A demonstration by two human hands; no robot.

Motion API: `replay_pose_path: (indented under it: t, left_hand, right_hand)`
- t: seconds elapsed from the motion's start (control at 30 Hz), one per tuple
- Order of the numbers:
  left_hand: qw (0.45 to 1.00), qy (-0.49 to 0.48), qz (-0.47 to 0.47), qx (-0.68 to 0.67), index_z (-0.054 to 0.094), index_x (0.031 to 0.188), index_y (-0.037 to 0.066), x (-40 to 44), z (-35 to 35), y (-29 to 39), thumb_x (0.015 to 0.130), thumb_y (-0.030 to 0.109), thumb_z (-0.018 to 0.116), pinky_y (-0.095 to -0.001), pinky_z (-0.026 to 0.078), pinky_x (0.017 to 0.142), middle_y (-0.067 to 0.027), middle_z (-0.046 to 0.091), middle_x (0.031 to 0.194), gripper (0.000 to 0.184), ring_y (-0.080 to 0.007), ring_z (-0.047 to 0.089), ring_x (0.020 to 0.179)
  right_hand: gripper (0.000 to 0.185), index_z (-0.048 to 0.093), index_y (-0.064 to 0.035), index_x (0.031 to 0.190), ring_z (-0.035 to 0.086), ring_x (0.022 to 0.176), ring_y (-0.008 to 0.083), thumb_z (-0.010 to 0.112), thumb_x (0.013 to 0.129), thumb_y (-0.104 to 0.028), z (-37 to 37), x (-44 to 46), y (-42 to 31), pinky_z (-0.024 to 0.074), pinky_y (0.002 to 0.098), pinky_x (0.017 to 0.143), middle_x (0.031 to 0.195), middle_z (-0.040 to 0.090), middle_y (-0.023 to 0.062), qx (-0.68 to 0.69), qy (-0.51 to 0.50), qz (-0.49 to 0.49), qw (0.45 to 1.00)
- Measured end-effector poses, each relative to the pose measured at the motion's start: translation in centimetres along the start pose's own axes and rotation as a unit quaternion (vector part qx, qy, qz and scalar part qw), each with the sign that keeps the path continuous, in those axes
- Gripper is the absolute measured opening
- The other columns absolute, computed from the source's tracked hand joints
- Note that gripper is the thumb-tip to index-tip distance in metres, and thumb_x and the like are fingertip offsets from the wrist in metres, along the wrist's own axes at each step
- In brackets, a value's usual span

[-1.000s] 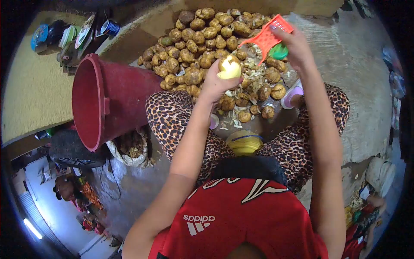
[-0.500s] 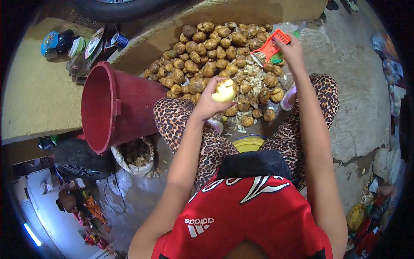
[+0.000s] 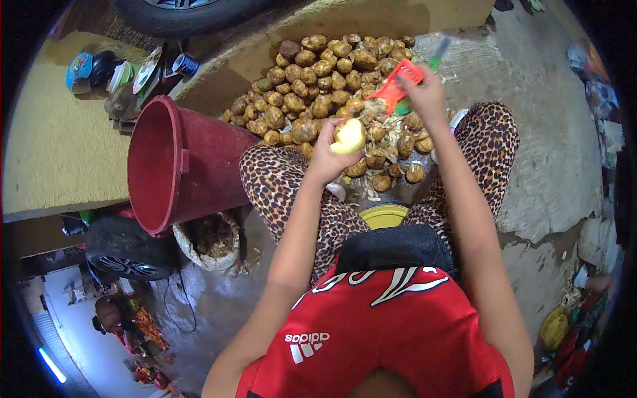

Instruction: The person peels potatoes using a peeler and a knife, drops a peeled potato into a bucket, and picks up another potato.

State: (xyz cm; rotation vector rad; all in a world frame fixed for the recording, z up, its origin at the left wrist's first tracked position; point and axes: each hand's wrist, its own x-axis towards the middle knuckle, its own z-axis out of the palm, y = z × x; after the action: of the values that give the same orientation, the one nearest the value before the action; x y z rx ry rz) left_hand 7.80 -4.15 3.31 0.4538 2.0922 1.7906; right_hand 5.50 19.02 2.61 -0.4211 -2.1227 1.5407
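One orange peeler (image 3: pixel 390 87) in right hand (image 3: pixel 425 97), now nearer one tuber (image 3: pixel 350 136)

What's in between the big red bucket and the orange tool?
In the head view, a heap of brown, potato-like lumps lies between the red bucket and orange tool.

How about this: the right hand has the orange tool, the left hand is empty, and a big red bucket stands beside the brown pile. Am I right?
Not quite: the left hand isn't empty. The head view shows it holding a pale, partly peeled vegetable. The right hand does have the orange tool, and the big red bucket stands beside the brown pile.
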Motion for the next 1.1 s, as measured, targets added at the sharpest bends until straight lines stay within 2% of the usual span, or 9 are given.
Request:
replay_pose_path:
  t: [0.13, 0.23, 0.33, 0.37, 0.47, 0.63, 0.83, 0.97, 1.1]
  left_hand:
    - [1.000, 0.010, -0.005, -0.003, 0.041, 0.112, 0.005, 0.6, -0.2, -1.1, 0.056, 0.004, 0.076, -0.0268, 0.042, 0.081, -0.0045, 0.050, 0.099, 0.065, -0.0130, 0.049, 0.092]
    - [0.991, 0.008, -0.043, -0.124, 0.042, 0.113, 0.004, 0.9, 0.3, -0.9, 0.062, 0.002, 0.071, -0.0291, 0.045, 0.082, -0.0068, 0.051, 0.102, 0.059, -0.0162, 0.052, 0.094]
    - [0.914, 0.030, -0.117, -0.387, 0.040, 0.116, 0.003, 1.3, 0.6, -0.7, 0.069, 0.001, 0.063, -0.0335, 0.047, 0.084, -0.0100, 0.052, 0.105, 0.052, -0.0226, 0.055, 0.096]
    - [0.909, 0.024, -0.094, -0.404, 0.038, 0.118, 0.002, 1.7, 0.2, -2.1, 0.077, 0.005, 0.058, -0.0376, 0.047, 0.087, -0.0146, 0.053, 0.108, 0.046, -0.0297, 0.056, 0.098]
    - [0.890, 0.011, -0.102, -0.444, 0.038, 0.119, 0.001, 1.7, 0.4, -1.5, 0.080, 0.021, 0.058, -0.0387, 0.048, 0.084, -0.0213, 0.052, 0.111, 0.048, -0.0308, 0.056, 0.099]
    - [0.821, 0.127, -0.199, -0.520, 0.046, 0.114, 0.008, 2.0, 1.2, -1.1, 0.088, 0.040, 0.044, -0.0396, 0.050, 0.079, -0.0132, 0.055, 0.108, 0.041, -0.0285, 0.058, 0.093]
    - [0.807, 0.137, -0.209, -0.536, 0.051, 0.106, 0.009, 2.1, 1.3, -1.0, 0.087, 0.033, 0.046, -0.0411, 0.050, 0.078, -0.0101, 0.058, 0.103, 0.032, -0.0244, 0.059, 0.092]
    - [0.821, 0.116, -0.236, -0.506, 0.053, 0.103, 0.008, 2.0, 1.4, -0.5, 0.082, 0.031, 0.051, -0.0404, 0.050, 0.078, -0.0096, 0.059, 0.101, 0.031, -0.0235, 0.059, 0.091]
    - [0.840, 0.092, -0.251, -0.472, 0.053, 0.101, 0.011, 2.2, 1.4, -0.2, 0.078, 0.031, 0.054, -0.0357, 0.052, 0.066, -0.0077, 0.061, 0.096, 0.030, -0.0224, 0.061, 0.085]
  right_hand:
    - [0.021, 0.058, -0.0004, 0.090, 0.057, 0.068, 0.0097, 0.066, 0.074, -0.012, -1.2, 1.6, 0.7, 0.0450, 0.0237, 0.062, 0.077, 0.061, 0.0042, 0.163, -0.017, 0.075, 0.984]
    - [0.021, 0.056, -0.0001, 0.094, 0.057, 0.071, 0.0091, 0.063, 0.077, -0.009, -0.1, -0.1, -0.6, 0.0454, 0.0221, 0.065, 0.082, 0.061, 0.0040, 0.206, -0.067, 0.079, 0.973]
    - [0.019, 0.056, -0.0003, 0.094, 0.057, 0.073, 0.0096, 0.063, 0.078, -0.009, 0.3, -0.2, -0.5, 0.0454, 0.0229, 0.068, 0.083, 0.061, 0.0042, 0.246, -0.043, 0.128, 0.960]
    - [0.023, 0.057, -0.0002, 0.095, 0.058, 0.072, 0.0099, 0.065, 0.076, -0.010, 0.2, 0.3, 0.5, 0.0457, 0.0242, 0.066, 0.082, 0.062, 0.0044, 0.275, -0.049, 0.131, 0.951]
    - [0.022, 0.057, -0.0007, 0.095, 0.059, 0.073, 0.0100, 0.065, 0.076, -0.010, -0.7, 0.6, -0.3, 0.0460, 0.0238, 0.067, 0.083, 0.062, 0.0046, 0.332, -0.024, 0.160, 0.929]
    - [0.021, 0.059, -0.0021, 0.087, 0.058, 0.071, 0.0091, 0.068, 0.074, -0.015, -0.1, -0.9, -1.6, 0.0459, 0.0231, 0.064, 0.078, 0.062, 0.0028, 0.282, -0.100, 0.101, 0.949]
    - [0.024, 0.058, -0.0026, 0.082, 0.054, 0.066, 0.0073, 0.073, 0.069, -0.017, 2.4, -4.2, -2.9, 0.0451, 0.0242, 0.062, 0.071, 0.058, 0.0014, 0.116, -0.193, 0.025, 0.974]
    - [0.023, 0.059, -0.0012, 0.088, 0.056, 0.071, 0.0077, 0.069, 0.072, -0.014, 2.0, -3.4, -2.6, 0.0460, 0.0230, 0.065, 0.076, 0.060, 0.0013, 0.139, -0.173, 0.039, 0.974]
    - [0.030, 0.060, -0.0009, 0.090, 0.059, 0.070, 0.0092, 0.072, 0.071, -0.020, 0.9, -1.2, -1.3, 0.0476, 0.0250, 0.066, 0.075, 0.064, 0.0055, 0.097, -0.106, 0.009, 0.990]
